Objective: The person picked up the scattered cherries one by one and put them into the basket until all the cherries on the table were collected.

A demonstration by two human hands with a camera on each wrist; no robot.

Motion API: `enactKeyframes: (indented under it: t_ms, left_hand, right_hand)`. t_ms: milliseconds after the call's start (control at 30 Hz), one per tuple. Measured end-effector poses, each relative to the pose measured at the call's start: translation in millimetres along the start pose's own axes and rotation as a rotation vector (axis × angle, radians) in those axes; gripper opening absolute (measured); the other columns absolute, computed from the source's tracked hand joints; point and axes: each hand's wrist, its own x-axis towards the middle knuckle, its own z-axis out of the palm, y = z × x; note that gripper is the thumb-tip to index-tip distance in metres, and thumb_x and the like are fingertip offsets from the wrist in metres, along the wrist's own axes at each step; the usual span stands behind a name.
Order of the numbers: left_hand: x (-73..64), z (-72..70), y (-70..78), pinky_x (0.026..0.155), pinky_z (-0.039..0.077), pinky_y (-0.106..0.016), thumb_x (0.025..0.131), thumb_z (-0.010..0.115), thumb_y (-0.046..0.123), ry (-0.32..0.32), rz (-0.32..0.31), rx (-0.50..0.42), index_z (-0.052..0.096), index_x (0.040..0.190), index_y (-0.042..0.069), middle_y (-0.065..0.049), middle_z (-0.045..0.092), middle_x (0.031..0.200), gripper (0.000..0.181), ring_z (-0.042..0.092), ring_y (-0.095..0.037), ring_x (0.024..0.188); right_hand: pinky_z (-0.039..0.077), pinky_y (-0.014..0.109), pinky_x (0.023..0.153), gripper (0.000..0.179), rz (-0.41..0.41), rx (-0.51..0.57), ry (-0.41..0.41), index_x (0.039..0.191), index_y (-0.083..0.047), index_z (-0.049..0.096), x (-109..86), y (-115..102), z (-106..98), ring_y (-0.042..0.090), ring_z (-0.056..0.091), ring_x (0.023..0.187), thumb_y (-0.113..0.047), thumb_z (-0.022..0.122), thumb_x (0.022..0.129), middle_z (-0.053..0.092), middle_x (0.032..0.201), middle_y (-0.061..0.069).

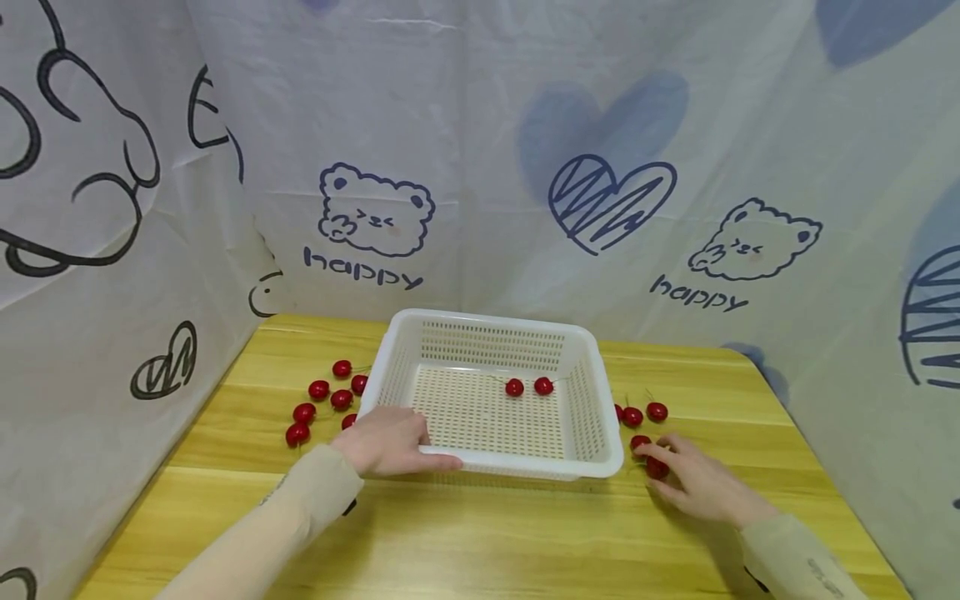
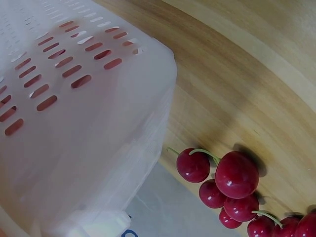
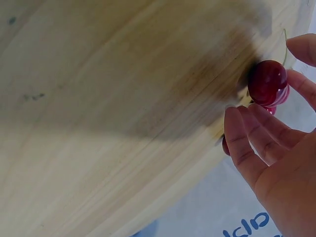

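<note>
A white perforated plastic basket (image 1: 525,463) sits on the wooden table, two red cherries (image 1: 513,387) with stems on its floor. My left hand (image 1: 386,442) grips the basket's near-left corner, thumb along the front rim. In the left wrist view, the basket's wall (image 2: 108,128) fills much of the picture and hides most of that hand. My right hand (image 1: 701,479) is right of the basket, its fingers spread around a cherry (image 1: 657,467) on the table. In the right wrist view, thumb and forefinger stand apart beside this cherry (image 3: 267,83), near its stem.
Several cherries (image 1: 318,390) lie left of the basket, some close to its wall. More cherries (image 1: 632,417) lie to the right, beyond my right hand. A printed white cloth (image 1: 487,233) hangs behind the table (image 1: 465,542) and along its sides.
</note>
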Motion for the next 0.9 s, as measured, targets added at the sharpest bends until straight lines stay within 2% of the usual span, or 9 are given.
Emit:
enactKeyframes:
  t_ms: [167,467,767,900]
  left_hand:
    - [0.5,0.2,-0.5,0.049,0.031,-0.026,0.08,0.058,0.081,0.0,0.003,0.015,0.067,0.08,0.023,0.008,0.044,0.059,0.059,0.036,-0.009,0.051]
    - [1.3,0.5,-1.4,0.049,0.031,-0.026,0.081,0.057,0.081,0.001,0.014,0.013,0.071,0.088,0.024,0.008,0.047,0.06,0.06,0.037,-0.009,0.052]
    - [1.4,1.3,-1.3,0.049,0.032,-0.026,0.08,0.057,0.082,0.004,0.009,0.017,0.072,0.09,0.024,0.008,0.051,0.061,0.061,0.038,-0.009,0.052]
    - [1.3,1.4,-1.1,0.05,0.032,-0.026,0.08,0.057,0.082,0.005,0.002,0.012,0.07,0.086,0.023,0.007,0.048,0.06,0.061,0.038,-0.009,0.052]
  right_hand:
    - [0.051,0.031,0.071,0.037,-0.011,-0.004,-0.011,0.125,-0.023,0.065,1.2,2.2,2.2,0.011,0.055,0.09,-0.023,0.075,0.089,0.059,0.11,0.002]
    - [0.046,0.027,0.068,0.037,-0.06,0.0,-0.041,0.123,-0.015,0.066,4.0,2.4,3.2,0.007,0.047,0.082,-0.018,0.073,0.087,0.055,0.1,0.001]
    - [0.039,0.023,0.064,0.036,-0.064,0.04,-0.074,0.118,-0.018,0.064,9.6,1.3,4.2,0.005,0.041,0.076,-0.014,0.073,0.083,0.05,0.092,-0.002]
    - [0.038,0.023,0.064,0.035,-0.058,0.06,-0.082,0.114,-0.019,0.062,11.0,1.0,4.3,0.005,0.04,0.074,-0.012,0.073,0.081,0.048,0.09,-0.003]
